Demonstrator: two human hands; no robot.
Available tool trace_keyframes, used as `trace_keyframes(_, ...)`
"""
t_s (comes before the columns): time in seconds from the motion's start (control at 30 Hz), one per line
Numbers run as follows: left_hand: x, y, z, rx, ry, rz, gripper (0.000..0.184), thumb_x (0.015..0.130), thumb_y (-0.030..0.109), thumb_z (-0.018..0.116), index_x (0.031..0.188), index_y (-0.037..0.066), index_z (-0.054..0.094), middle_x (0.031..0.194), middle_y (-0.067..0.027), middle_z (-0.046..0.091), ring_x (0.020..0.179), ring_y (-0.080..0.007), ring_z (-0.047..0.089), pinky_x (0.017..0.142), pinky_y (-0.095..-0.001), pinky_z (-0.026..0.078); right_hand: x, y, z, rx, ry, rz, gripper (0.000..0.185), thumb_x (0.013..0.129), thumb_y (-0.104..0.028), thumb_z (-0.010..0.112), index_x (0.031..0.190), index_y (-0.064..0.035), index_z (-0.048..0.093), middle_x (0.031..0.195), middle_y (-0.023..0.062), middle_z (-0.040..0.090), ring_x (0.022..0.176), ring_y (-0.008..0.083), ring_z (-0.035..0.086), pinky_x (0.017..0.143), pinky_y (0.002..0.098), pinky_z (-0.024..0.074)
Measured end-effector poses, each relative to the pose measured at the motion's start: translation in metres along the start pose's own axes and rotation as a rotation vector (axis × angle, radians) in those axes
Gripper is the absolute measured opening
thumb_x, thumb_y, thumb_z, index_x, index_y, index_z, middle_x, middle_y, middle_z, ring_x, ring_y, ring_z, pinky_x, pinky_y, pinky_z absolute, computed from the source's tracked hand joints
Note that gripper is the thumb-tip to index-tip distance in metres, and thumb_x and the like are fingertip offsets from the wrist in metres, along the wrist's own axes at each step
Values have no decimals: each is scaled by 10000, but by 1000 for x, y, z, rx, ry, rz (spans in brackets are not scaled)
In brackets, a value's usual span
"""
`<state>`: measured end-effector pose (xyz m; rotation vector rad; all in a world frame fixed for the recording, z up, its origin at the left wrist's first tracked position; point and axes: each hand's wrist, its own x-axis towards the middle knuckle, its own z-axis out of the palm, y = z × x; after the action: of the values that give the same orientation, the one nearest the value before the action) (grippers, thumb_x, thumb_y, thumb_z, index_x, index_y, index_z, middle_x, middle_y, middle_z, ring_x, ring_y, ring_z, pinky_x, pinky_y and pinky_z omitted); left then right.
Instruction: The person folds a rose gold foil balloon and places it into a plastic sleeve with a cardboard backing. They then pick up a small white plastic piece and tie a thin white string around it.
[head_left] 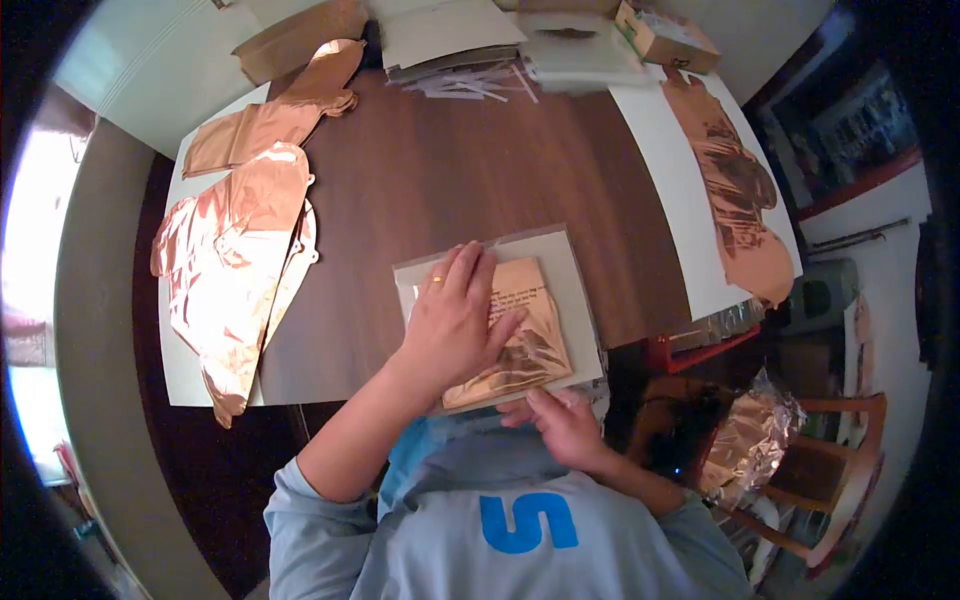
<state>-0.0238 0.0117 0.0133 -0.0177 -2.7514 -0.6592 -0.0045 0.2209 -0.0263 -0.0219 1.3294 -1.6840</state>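
Note:
In front of me at the table's near edge lies a clear plastic bag (575,300) with a pale card sheet inside and a folded rose-gold foil balloon (540,345) with small printed text. My left hand (455,310), a ring on one finger, rests flat on the upper left part of this package with its fingers stretched out. At the bottom edge, my right hand (565,425) pinches the bag's rim between thumb and fingers. Its other fingers are partly hidden.
Flat rose-gold foil balloons (235,245) lie on white sheets at the left, more foil (735,190) at the right. Card stacks (450,35), white strips (470,84) and a cardboard box (668,38) stand at the back. A wooden chair (840,480) holds bagged foil (750,440).

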Motion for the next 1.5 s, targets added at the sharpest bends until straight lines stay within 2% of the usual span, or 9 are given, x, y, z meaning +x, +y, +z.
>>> trace_keyframes(0.1, 6, 10, 4, 102, -2, -99, 647, 818, 427, 610, 1213, -68, 474, 1193, -240, 484, 1108, -398, 468, 928, -462, 404, 0, 3, 2, -17, -9, -37, 395, 983, -306, 451, 1086, 48, 594, 998, 145, 674, 870, 197, 651, 827, 312, 499)
trace_keyframes(0.27, 16, 21, 5, 223, -49, -186, 721, 796, 501, 604, 1238, -53, 472, 1126, -215, 506, 1023, -377, 493, 844, -465, 424, -1, -1, 6, -7, 19, -46, 338, 984, -237, 457, 1067, 65, 583, 976, 178, 665, 868, 227, 653, 819, 349, 516)
trace_keyframes(0.47, 8, 18, 0, 210, -56, -69, 750, 774, 511, 632, 1307, 21, 438, 1256, -247, 448, 1158, -431, 427, 950, -501, 383, -1, 1, 5, -9, -7, -79, 306, 974, -198, 482, 1092, 69, 571, 998, 174, 656, 884, 233, 649, 812, 364, 526)
trace_keyframes(0.57, -11, 11, -15, -80, 31, -121, 768, 768, 490, 656, 1345, 47, 409, 1342, -261, 379, 1244, -475, 347, 1015, -538, 322, 1, 3, 5, 15, -26, -126, 290, 971, -183, 487, 1106, 59, 574, 1016, 160, 651, 896, 224, 646, 803, 354, 530)
trace_keyframes(0.67, -49, 12, -32, 56, 5, 1, 793, 758, 488, 676, 1362, 56, 397, 1384, -255, 341, 1283, -488, 301, 1030, -576, 283, 1, 2, 6, 20, -13, -186, 291, 972, -192, 488, 1082, 59, 586, 972, 140, 662, 853, 204, 652, 775, 329, 536)
trace_keyframes(0.9, -90, -1, -15, 77, -36, 7, 801, 745, 499, 688, 1358, 60, 417, 1414, -250, 326, 1317, -451, 300, 1039, -566, 282, 7, 4, 7, -114, 102, -116, 273, 943, -223, 545, 931, 39, 621, 799, 105, 669, 720, 169, 645, 682, 303, 533)
trace_keyframes(1.1, -86, 4, -27, 44, -115, 11, 845, 732, 431, 722, 1402, 76, 348, 1438, -250, 306, 1319, -461, 298, 1056, -573, 251, 9, 7, 13, -54, 161, -112, 245, 940, -184, 531, 952, 53, 594, 806, 138, 659, 717, 190, 638, 719, 311, 525)
trace_keyframes(1.3, -84, -1, -27, 39, -130, 60, 877, 720, 410, 733, 1417, 79, 316, 1442, -252, 297, 1318, -462, 295, 1057, -573, 248, 9, 2, 21, -99, 127, -230, 235, 949, -183, 528, 959, 34, 618, 796, 95, 664, 752, 162, 641, 723, 309, 527)
trace_keyframes(1.5, -81, 4, -25, -13, -111, -26, 896, 692, 322, 767, 1411, 51, 306, 1446, -258, 277, 1311, -454, 308, 1058, -556, 263, 15, 11, 14, 32, 179, -115, 230, 918, -189, 560, 910, 33, 620, 779, 102, 662, 695, 178, 640, 682, 310, 529)
